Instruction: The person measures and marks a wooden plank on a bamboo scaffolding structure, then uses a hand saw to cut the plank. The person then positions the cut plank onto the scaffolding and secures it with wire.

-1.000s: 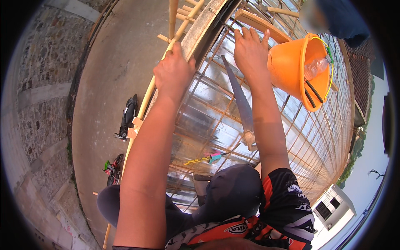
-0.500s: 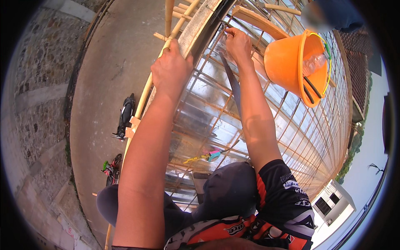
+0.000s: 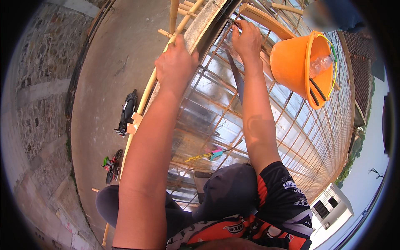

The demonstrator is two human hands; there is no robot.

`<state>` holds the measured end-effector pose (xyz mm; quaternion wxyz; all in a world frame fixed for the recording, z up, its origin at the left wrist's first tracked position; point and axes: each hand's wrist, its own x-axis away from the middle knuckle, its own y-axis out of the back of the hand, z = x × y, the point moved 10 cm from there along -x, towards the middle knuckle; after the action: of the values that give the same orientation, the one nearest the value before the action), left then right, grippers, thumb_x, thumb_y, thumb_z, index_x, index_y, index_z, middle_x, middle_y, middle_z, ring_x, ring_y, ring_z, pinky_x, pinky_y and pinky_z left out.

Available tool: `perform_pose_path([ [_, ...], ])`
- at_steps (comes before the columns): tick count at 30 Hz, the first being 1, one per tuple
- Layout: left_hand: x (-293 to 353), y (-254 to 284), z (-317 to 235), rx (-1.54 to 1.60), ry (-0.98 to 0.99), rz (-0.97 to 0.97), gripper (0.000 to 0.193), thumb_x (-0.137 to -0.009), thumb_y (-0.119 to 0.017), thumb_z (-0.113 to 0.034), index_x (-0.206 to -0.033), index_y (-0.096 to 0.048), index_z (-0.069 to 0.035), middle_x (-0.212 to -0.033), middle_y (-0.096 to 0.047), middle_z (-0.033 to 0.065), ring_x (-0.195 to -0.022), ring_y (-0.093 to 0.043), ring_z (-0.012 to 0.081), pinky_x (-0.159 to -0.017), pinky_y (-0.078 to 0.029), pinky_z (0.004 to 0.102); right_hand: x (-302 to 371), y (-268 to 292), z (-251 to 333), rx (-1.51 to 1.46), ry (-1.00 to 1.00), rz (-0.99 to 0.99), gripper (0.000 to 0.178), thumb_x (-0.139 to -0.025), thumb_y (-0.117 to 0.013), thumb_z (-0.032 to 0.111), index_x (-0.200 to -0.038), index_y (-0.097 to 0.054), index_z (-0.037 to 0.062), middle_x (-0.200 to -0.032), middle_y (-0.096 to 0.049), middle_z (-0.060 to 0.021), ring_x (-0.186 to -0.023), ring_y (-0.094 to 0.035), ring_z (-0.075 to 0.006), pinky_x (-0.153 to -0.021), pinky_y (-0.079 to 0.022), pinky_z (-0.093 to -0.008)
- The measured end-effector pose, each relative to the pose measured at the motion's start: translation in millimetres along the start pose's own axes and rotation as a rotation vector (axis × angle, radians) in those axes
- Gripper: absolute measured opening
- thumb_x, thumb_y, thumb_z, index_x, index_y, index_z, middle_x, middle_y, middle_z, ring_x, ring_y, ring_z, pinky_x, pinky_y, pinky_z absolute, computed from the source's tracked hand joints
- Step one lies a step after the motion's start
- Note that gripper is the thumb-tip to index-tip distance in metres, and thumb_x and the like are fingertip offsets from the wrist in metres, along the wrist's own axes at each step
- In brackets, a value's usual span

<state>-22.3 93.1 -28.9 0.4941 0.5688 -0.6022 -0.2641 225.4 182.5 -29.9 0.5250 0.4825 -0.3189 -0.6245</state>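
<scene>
My left hand point(image 3: 177, 62) is closed around a bamboo pole point(image 3: 146, 93) that runs along the edge of a high slab. My right hand point(image 3: 248, 39) is stretched out over a rusty rebar mesh point(image 3: 300, 137), its fingers pinched on a thin dark wire point(image 3: 228, 19) beside the concrete edge beam point(image 3: 204, 21). A hand saw point(image 3: 236, 79) lies on the mesh just left of my right forearm. An orange bucket point(image 3: 291, 62) rests on the mesh to the right of that hand, with a clear plastic bottle point(image 3: 321, 64) and dark tools inside.
Shiny sheeting lies under the mesh. A wooden plank point(image 3: 266, 18) sits behind the bucket. A small cyan and yellow tool point(image 3: 212, 155) lies on the mesh near my dark cap point(image 3: 227, 191). Far below, two motorcycles point(image 3: 127, 112) point(image 3: 111, 164) stand on a paved yard by a stone wall point(image 3: 37, 108).
My right hand had spread fingers on the mesh; it has reached further toward the beam and closed on the wire. My left hand keeps its hold on the bamboo pole.
</scene>
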Motion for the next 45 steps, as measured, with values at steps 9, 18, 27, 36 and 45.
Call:
perform_pose_path([
  [9, 0.2, -0.8, 1.2, -0.010, 0.008, 0.027, 0.055, -0.101, -0.069, -0.050, -0.135, -0.059, -0.007, -0.116, -0.077, 0.0218, -0.106, -0.078, 0.0423, -0.091, -0.063, 0.0527, -39.7, -23.3, 12.4, -0.059, 0.093, 0.198, 0.025, -0.099, -0.073, 0.023, -0.117, -0.082, 0.0089, -0.108, -0.075, -0.0179, -0.110, -0.071, -0.0411, -0.099, -0.057, -0.0513],
  [18, -3.1, -2.0, -3.9, -0.009, -0.017, -0.045, 0.056, -0.101, -0.069, -0.050, -0.136, -0.059, -0.008, -0.110, -0.078, 0.0208, -0.101, -0.078, 0.0430, -0.087, -0.062, 0.0546, -66.8, -33.6, 10.6, -0.124, 0.176, 0.346, 0.029, -0.102, -0.073, 0.030, -0.115, -0.082, 0.0062, -0.109, -0.081, -0.0193, -0.106, -0.077, -0.0404, -0.098, -0.059, -0.0478],
  [27, 0.3, 0.4, 1.1, -0.015, 0.027, -0.005, 0.058, -0.102, -0.067, -0.051, -0.140, -0.059, -0.009, -0.117, -0.078, 0.0223, -0.106, -0.077, 0.0434, -0.092, -0.061, 0.0545, -1.3, -5.7, -27.6, 0.096, -0.134, 0.403, 0.032, -0.101, -0.074, 0.030, -0.127, -0.081, 0.0118, -0.110, -0.081, -0.0219, -0.107, -0.077, -0.0393, -0.098, -0.059, -0.0472],
  [36, -0.1, -1.7, 0.9, -0.041, 0.024, -0.014, 0.058, -0.102, -0.067, -0.051, -0.142, -0.059, -0.009, -0.116, -0.078, 0.0222, -0.107, -0.077, 0.0428, -0.092, -0.061, 0.0544, 6.8, -29.2, -35.9, -0.253, -0.268, 0.184, 0.023, -0.098, -0.072, 0.022, -0.110, -0.085, 0.0077, -0.100, -0.081, -0.0221, -0.096, -0.078, -0.0422, -0.090, -0.060, -0.0482],
  [45, 0.1, 1.4, 2.6, -0.021, -0.009, -0.069, 0.057, -0.100, -0.069, -0.050, -0.136, -0.061, -0.007, -0.113, -0.079, 0.0232, -0.103, -0.078, 0.0441, -0.090, -0.061, 0.0555, -10.4, -9.5, -9.6, -0.017, -0.162, 0.240, 0.024, -0.100, -0.073, 0.025, -0.118, -0.082, 0.0114, -0.110, -0.080, -0.0214, -0.107, -0.076, -0.0412, -0.099, -0.058, -0.0501],
])
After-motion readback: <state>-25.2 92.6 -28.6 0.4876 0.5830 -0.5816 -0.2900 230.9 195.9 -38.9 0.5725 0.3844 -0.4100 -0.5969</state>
